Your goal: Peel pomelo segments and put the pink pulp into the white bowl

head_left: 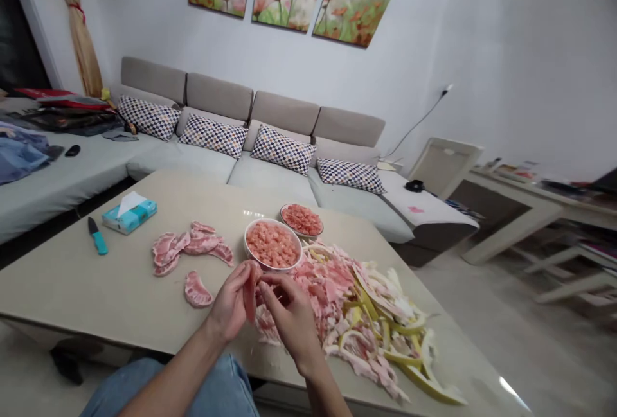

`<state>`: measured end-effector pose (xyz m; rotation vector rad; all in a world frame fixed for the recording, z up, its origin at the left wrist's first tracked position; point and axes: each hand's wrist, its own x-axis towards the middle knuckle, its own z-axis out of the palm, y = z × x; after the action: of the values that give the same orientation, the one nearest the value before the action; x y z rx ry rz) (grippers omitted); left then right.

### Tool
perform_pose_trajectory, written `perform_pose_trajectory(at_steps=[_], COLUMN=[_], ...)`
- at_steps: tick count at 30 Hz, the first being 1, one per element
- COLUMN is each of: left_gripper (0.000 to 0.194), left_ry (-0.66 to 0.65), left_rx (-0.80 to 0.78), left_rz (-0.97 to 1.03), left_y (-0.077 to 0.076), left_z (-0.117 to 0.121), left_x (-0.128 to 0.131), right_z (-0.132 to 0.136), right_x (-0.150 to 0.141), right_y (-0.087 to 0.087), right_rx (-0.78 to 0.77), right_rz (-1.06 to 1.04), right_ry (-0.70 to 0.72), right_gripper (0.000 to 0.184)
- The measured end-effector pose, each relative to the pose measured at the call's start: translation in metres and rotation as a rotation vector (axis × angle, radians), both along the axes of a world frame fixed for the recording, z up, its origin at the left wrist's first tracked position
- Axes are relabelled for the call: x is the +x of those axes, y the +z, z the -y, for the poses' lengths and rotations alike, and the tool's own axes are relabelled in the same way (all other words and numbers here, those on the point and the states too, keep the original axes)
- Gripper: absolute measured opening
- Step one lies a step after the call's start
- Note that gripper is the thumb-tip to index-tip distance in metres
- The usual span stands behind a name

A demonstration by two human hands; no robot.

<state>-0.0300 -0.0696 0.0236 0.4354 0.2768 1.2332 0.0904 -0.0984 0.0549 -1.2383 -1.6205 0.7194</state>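
My left hand (230, 304) is closed around a peeled pink pomelo segment (250, 295), held upright over the table's front part. My right hand (290, 314) pinches at the segment's right edge, its thumb and forefinger pressed together; what sits between those fingertips is too small to make out. Just beyond both hands stands a white bowl (247, 251) full of pink pomelo pulp (272, 243). Behind it, a dark-rimmed dish (308, 235) holds more pulp. Unpeeled segments (168, 250) lie left of my hands, with a single segment (197, 290) nearer to me.
A heap of pink membranes (328, 282) and yellow-green rinds (427, 365) spreads over the table's right side. On the left lie a teal-handled knife (98, 237) and a tissue pack (129, 214). A grey sofa (270, 176) with patterned cushions stands behind the table.
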Motion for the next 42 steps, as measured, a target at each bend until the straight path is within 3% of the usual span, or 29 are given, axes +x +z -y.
perform_pose_trajectory(at_steps=[14, 21, 25, 30, 35, 38, 42], left_gripper=[0.017, 0.027, 0.033, 0.036, 0.031, 0.037, 0.040], left_ry=[0.104, -0.088, -0.217, -0.178, -0.007, -0.024, -0.029], left_rx=[0.048, -0.047, -0.118, -0.062, 0.143, 0.183, 0.235], left_rz=[-0.174, -0.172, -0.122, -0.098, -0.420, -0.587, -0.666], left_y=[0.001, -0.003, -0.003, 0.001, 0.002, 0.000, -0.005], left_z=[0.006, 0.004, 0.003, 0.008, 0.009, 0.009, 0.009], left_x=[0.004, 0.007, 0.005, 0.004, 0.002, 0.003, 0.008], right_z=[-0.008, -0.006, -0.005, -0.008, -0.006, -0.003, -0.002], right_x=[0.001, 0.001, 0.001, 0.005, 0.011, 0.015, 0.018], right_y=[0.003, -0.007, -0.010, -0.012, -0.010, -0.010, -0.014], right_rx=[-0.127, -0.132, -0.214, -0.253, -0.282, -0.288, -0.269], right_rz=[-0.099, -0.141, -0.232, -0.333, -0.367, -0.364, -0.304], right_ry=[0.000, -0.091, -0.102, -0.057, -0.015, -0.005, -0.038], right_gripper=[0.019, 0.006, 0.007, 0.015, 0.024, 0.025, 0.023])
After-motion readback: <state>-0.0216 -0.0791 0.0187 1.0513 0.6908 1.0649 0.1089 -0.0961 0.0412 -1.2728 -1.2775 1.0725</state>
